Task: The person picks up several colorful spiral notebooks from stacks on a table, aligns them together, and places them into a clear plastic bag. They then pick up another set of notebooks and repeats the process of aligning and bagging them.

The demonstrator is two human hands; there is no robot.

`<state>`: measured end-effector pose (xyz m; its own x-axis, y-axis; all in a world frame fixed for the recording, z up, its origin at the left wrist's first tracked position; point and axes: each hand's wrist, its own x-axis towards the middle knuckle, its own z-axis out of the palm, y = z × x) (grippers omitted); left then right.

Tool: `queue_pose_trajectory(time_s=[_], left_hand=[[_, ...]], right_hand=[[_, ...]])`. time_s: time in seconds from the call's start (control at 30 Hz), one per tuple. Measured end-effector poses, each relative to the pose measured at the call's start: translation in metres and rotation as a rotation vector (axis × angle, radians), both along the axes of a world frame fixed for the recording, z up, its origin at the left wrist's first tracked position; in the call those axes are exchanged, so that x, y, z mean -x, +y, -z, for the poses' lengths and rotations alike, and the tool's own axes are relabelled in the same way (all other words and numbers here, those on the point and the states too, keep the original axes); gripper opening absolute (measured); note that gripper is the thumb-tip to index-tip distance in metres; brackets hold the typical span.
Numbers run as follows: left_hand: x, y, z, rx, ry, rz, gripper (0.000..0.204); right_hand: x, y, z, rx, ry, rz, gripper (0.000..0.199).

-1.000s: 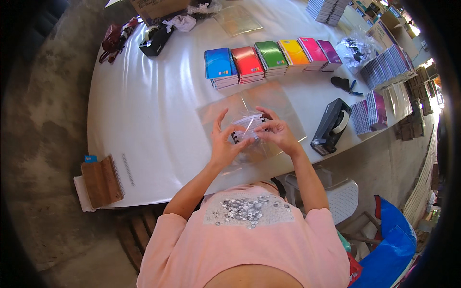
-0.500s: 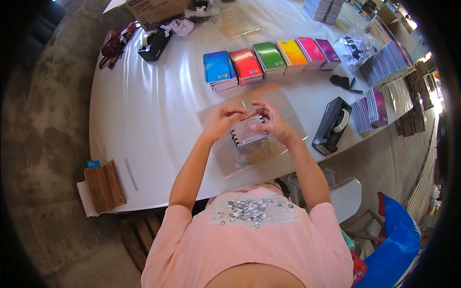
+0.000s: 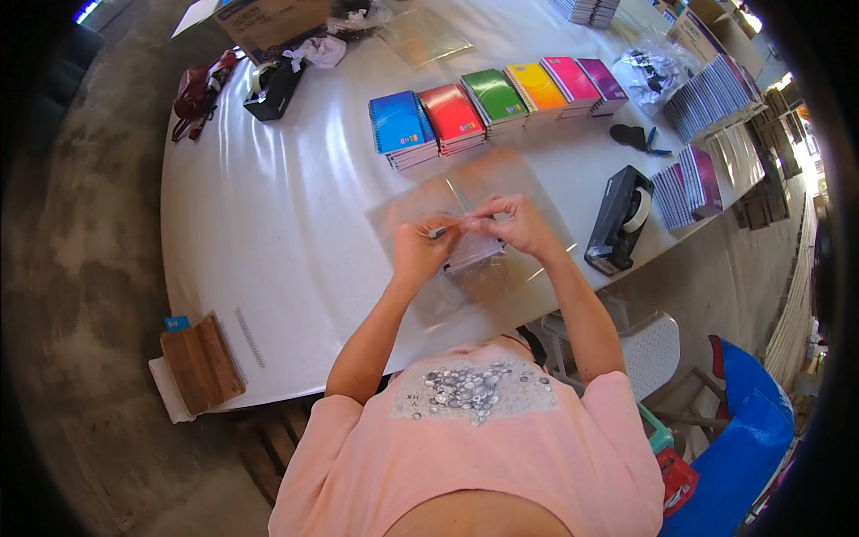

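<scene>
Clear film: we see a transparent plastic sleeve [image 3: 474, 255] spread over a sheet of the same film on the white bench [image 3: 268, 224], directly before the person.
Contents: inside the sleeve we make out a small pale pack [image 3: 472, 251]; its kind is too blurred for us to tell.
Left hand [image 3: 419, 251]: its grip is closed in a pinch on the sleeve's upper left edge.
Right hand [image 3: 514, 224]: its grip is likewise pinched shut on the upper right edge of the sleeve; the two hands almost meet.
Key relation: the sleeve lies just below and between both grips, its long axis running roughly left to right across the bench and tilted slightly upward to the right; we judge the two hands about equally near, both already touching it.
Change: against the frame half a second earlier, we find the hands lower and nearer the bench, and the sleeve lying flatter; one second ago the hands held it further toward the person.
Beyond the hands: a row of spiral notebooks [image 3: 488, 103] in blue, red, green, yellow, pink and purple lies well apart, further up the bench.
Right side: a black tape dispenser [image 3: 619, 219] stands near the right forearm, not touching it.
Left edge: a brown folded item [image 3: 201, 362] and a loose wire spiral [image 3: 250, 336] rest beside it.
</scene>
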<state>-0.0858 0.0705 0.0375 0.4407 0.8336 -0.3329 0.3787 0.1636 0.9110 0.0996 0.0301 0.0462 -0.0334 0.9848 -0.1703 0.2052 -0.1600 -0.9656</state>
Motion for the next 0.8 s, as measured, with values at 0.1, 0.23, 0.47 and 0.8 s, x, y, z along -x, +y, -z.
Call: queue_pose_trajectory(time_s=[0.1, 0.23, 0.47, 0.8], left_hand=[[0.001, -0.004, 0.005, -0.952, 0.029, 0.065, 0.028], [-0.002, -0.027, -0.027, -0.862, 0.104, 0.07, 0.034], [0.013, -0.035, 0.005, -1.281, 0.314, 0.273, 0.038], [0.011, -0.046, 0.016, -1.371, 0.289, 0.189, 0.025]], right_hand=[[0.005, -0.009, -0.002, -0.322, -0.335, 0.042, 0.011], [0.007, -0.02, -0.005, -0.521, -0.74, 0.088, 0.013], [-0.005, -0.054, -0.049, -0.325, -0.766, -0.211, 0.019], [-0.135, -0.139, 0.04, 0.399, 0.018, 1.143, 0.045]])
